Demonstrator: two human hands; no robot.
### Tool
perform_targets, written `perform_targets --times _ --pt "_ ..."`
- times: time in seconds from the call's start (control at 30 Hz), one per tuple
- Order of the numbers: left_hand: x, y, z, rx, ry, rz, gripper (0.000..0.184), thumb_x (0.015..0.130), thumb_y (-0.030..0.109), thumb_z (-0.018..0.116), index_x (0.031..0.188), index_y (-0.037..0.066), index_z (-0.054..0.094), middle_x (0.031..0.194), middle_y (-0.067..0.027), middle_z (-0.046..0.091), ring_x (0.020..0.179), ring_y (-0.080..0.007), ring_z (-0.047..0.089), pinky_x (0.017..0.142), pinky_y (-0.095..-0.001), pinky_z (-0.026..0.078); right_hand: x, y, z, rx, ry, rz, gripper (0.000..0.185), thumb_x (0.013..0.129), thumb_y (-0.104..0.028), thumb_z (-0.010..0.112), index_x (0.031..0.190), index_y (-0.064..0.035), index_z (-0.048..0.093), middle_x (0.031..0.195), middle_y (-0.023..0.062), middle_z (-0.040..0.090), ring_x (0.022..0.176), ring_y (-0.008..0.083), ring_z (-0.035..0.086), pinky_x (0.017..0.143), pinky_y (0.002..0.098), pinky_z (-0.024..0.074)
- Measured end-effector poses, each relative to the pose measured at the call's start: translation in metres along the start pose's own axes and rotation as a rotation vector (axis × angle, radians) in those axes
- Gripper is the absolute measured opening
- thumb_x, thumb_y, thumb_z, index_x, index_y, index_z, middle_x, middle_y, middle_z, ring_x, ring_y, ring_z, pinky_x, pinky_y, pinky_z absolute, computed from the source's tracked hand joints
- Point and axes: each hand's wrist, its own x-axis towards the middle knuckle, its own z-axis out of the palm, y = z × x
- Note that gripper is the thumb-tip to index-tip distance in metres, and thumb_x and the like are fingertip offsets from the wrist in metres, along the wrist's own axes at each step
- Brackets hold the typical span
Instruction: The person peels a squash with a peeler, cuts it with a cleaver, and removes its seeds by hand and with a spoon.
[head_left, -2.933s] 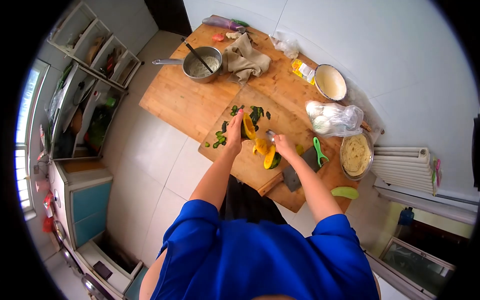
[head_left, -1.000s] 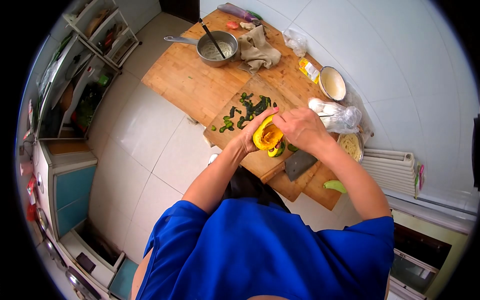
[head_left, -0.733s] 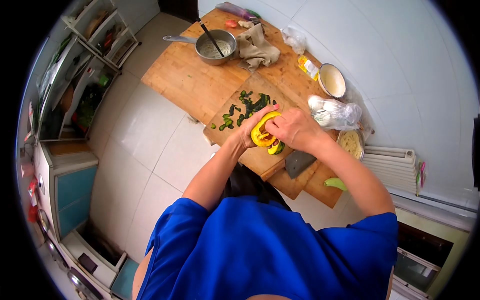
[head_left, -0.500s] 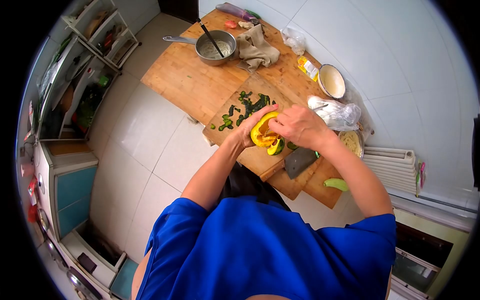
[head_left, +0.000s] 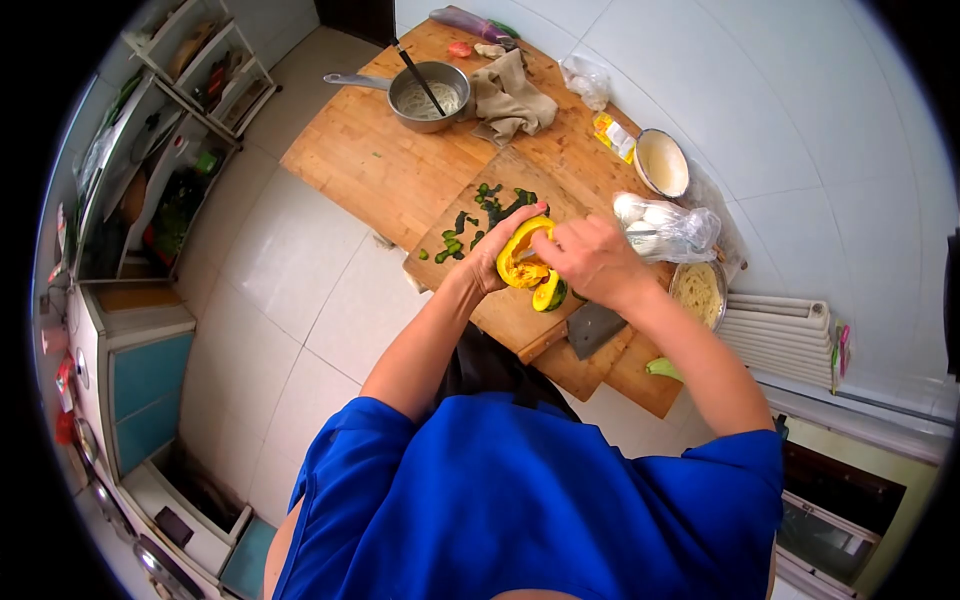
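Note:
My left hand (head_left: 492,255) is wrapped round the side of a hollowed yellow pumpkin piece (head_left: 512,262), held above the cutting board (head_left: 440,205). In my right hand (head_left: 598,258) is a metal spoon (head_left: 640,233), whose thin handle sticks out past the hand; its tip is hidden at the pumpkin's hollow. Stringy orange flesh shows inside. A smaller piece of pumpkin with green rind (head_left: 549,292) is just below. Dark green peelings (head_left: 490,205) lie on the board beyond my left hand. The cleaver (head_left: 594,328) rests below my right hand.
At the back of the wooden table (head_left: 340,140) stands a saucepan (head_left: 428,97) with a black-handled utensil in it, next to a crumpled cloth (head_left: 512,97). Along the wall are an enamel bowl (head_left: 662,163), a plastic bag (head_left: 670,228) of white things and another bowl (head_left: 698,292).
My right hand has shifted slightly, and the spoon handle has turned lower. The pumpkin has tilted a little, showing more of its hollow. My left hand keeps its hold.

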Motion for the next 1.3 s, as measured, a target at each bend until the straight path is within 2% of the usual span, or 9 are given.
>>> perform_targets --times 0.17,0.43,0.6,0.8,0.87,0.97,1.07,1.13,1.3 --pt "0.006 -0.004 -0.003 -0.003 0.086 0.044 0.032 0.081 0.041 0.06 0.087 0.01 0.057 0.073 -0.0002 0.058 0.063 -0.0117 0.057 0.057 -0.0273 0.049 0.0 0.005 0.0 0.022 -0.022 -0.053 0.007 0.072 -0.013 0.055 0.075 -0.0087 0.052 0.062 0.0009 0.049 0.058 0.0155 0.054 0.053 0.0281 0.0409" --pt "0.014 -0.011 -0.002 0.152 0.372 0.375 0.038 0.083 0.043 0.056 0.086 0.005 0.057 0.076 -0.0011 0.057 0.065 -0.0111 0.053 0.062 -0.0247 0.044 0.005 -0.023 0.033 -0.352 -0.144 0.281 0.008 0.07 -0.012 0.054 0.075 -0.0067 0.053 0.062 0.0008 0.055 0.055 0.013 0.055 0.053 0.0266 0.0415" --pt "0.032 -0.01 -0.016 0.315 0.633 0.498 0.045 0.083 0.045 0.055 0.081 0.001 0.06 0.076 -0.0029 0.06 0.064 -0.0126 0.052 0.061 -0.0255 0.043 0.003 -0.022 0.06 -0.113 -0.213 0.268 0.006 0.073 -0.012 0.053 0.076 -0.007 0.053 0.063 0.0034 0.057 0.058 0.017 0.059 0.051 0.0298 0.0432" --pt "0.056 0.007 -0.058 1.094 0.989 0.965 0.048 0.082 0.047 0.056 0.09 0.001 0.064 0.064 -0.0108 0.058 0.059 -0.0155 0.051 0.059 -0.0288 0.043 0.0 -0.004 0.093 0.036 -0.17 0.275 0.005 0.077 -0.011 0.05 0.079 -0.0071 0.053 0.067 0.0055 0.058 0.067 0.0205 0.061 0.058 0.0337 0.0448" --pt "0.049 0.014 -0.065 1.109 0.976 0.928 0.05 0.083 0.048 0.055 0.093 0.0 0.063 0.064 -0.0097 0.058 0.059 -0.0153 0.053 0.059 -0.0286 0.044 -0.01 -0.005 0.104 0.076 -0.156 0.277 0.009 0.078 -0.01 0.048 0.083 -0.0061 0.055 0.068 0.0065 0.06 0.069 0.0206 0.061 0.06 0.0334 0.045" --pt "0.043 0.018 -0.093 0.712 0.594 0.676 0.05 0.084 0.047 0.054 0.103 0.001 0.059 0.081 -0.0057 0.061 0.073 -0.0144 0.058 0.062 -0.0278 0.046 -0.031 -0.014 0.131 0.002 -0.174 0.446 0.014 0.079 -0.008 0.048 0.09 -0.0036 0.056 0.072 0.0102 0.06 0.077 0.0253 0.061 0.064 0.0369 0.0456" --pt "0.016 0.003 -0.085 0.242 0.53 0.49 0.052 0.084 0.045 0.056 0.115 0.003 0.052 0.092 -0.0041 0.058 0.081 -0.0129 0.057 0.066 -0.0272 0.047 -0.048 -0.019 0.142 0.339 -0.175 0.756 0.022 0.08 -0.007 0.048 0.1 -0.0019 0.056 0.076 0.0133 0.062 0.079 0.0298 0.06 0.068 0.0398 0.0461" --pt "0.015 -0.016 -0.108 0.293 0.495 0.411 0.053 0.083 0.046 0.057 0.117 0.007 0.048 0.096 -0.0037 0.056 0.084 -0.0131 0.056 0.069 -0.0281 0.048 -0.053 -0.017 0.145 0.74 -0.341 1.057 0.027 0.082 -0.008 0.046 0.107 -0.0024 0.054 0.08 0.0153 0.063 0.081 0.0324 0.06 0.071 0.0405 0.0466" --pt "0.008 -0.059 -0.125 0.104 0.424 0.336 0.051 0.084 0.052 0.052 0.107 0.007 0.052 0.093 -0.0086 0.059 0.084 -0.023 0.061 0.07 -0.0368 0.052 -0.06 -0.026 0.152 0.987 -0.298 1.23 0.031 0.082 -0.01 0.045 0.111 -0.0038 0.053 0.08 0.0182 0.062 0.076 0.0337 0.06 0.067 0.0404 0.0472"
